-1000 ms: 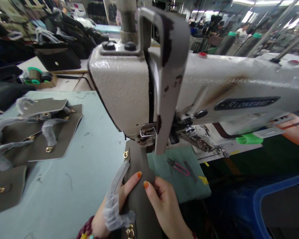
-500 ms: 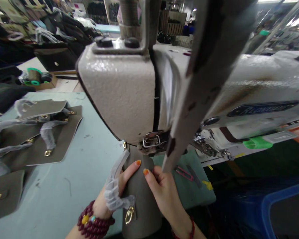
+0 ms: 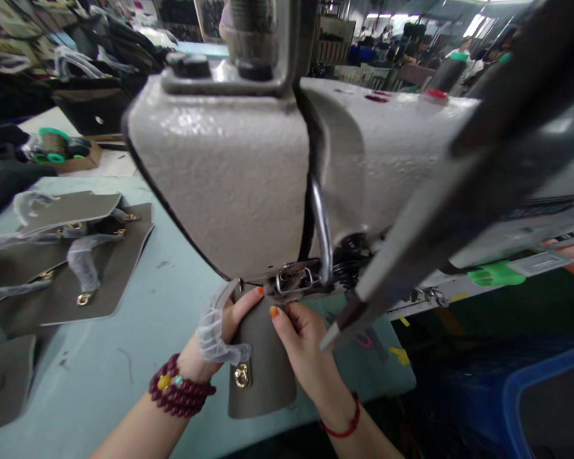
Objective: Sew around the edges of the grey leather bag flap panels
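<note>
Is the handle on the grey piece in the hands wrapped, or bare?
Wrapped: crinkled, translucent film covers it near the gold fitting.

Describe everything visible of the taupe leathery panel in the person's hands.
The smooth taupe leathery panel has rounded near corners; its far end reaches under the white sewing machine head. A shiny gold clasp sits at near left, beside a strap in translucent plastic wrap looping over the left grip. The left thumb rests on top; the right grip holds the right edge.

Machine head [image 3: 224,178] blocking above grey panel [image 3: 265,363], open tabletop [image 3: 172,299] leftward
</note>
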`<state>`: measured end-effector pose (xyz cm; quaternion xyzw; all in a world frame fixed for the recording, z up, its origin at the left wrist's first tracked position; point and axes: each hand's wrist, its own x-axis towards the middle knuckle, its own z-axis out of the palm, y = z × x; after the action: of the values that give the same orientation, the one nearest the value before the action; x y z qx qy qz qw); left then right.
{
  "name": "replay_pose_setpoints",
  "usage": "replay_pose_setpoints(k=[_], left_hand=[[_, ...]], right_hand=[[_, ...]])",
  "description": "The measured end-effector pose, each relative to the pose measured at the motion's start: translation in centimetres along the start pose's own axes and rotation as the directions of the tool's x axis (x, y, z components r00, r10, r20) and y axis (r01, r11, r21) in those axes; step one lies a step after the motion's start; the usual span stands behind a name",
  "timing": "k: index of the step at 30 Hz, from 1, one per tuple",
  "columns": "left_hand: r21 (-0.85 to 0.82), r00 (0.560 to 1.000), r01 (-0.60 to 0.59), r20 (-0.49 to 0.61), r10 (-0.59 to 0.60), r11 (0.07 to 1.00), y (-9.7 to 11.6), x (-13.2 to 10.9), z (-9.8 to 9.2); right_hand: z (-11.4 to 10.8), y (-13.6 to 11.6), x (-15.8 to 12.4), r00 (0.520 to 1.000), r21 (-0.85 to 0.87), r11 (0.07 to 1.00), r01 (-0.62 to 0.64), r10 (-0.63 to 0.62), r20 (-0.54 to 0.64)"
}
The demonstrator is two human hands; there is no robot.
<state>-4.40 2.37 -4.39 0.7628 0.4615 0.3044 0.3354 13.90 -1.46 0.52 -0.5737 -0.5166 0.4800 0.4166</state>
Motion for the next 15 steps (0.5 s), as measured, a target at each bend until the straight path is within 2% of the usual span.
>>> replay_pose_setpoints(k=[3, 6, 11, 13, 15], left_hand=[[-0.167, 0.995, 0.1, 0.033, -0.096, 0.981, 0.6, 0.2, -0.1], [-0.355, 0.969, 0.247, 0.071, -0.237, 0.902, 2.6, 0.8, -0.2], [-0.453, 0.94, 0.339, 0.2, -0.276, 0.824, 5.0, 2.1, -0.7], [-0.388, 0.95, 0.296, 0.22, -0.224, 0.873, 5.2, 2.6, -1.1], [-0.232, 0.981, 0.163, 0.145, -0.132, 0.959, 5.4, 3.1, -1.6]], right_hand=[[0.2, -0.1, -0.1, 1.0, 0.001, 1.0, 0.014, -0.014, -0.02], [0.2, 0.2, -0.2, 1.0, 0.032, 0.999, 0.006, -0.006, -0.018], [-0.2, 1.4, 0.4, 0.996, 0.17, 0.985, -0.04, 0.053, -0.07], [-0.4, 1.6, 0.7, 0.996, 0.204, 0.977, -0.065, 0.075, -0.046], [-0.5, 1.6, 1.0, 0.998, 0.206, 0.976, -0.066, 0.069, -0.006]])
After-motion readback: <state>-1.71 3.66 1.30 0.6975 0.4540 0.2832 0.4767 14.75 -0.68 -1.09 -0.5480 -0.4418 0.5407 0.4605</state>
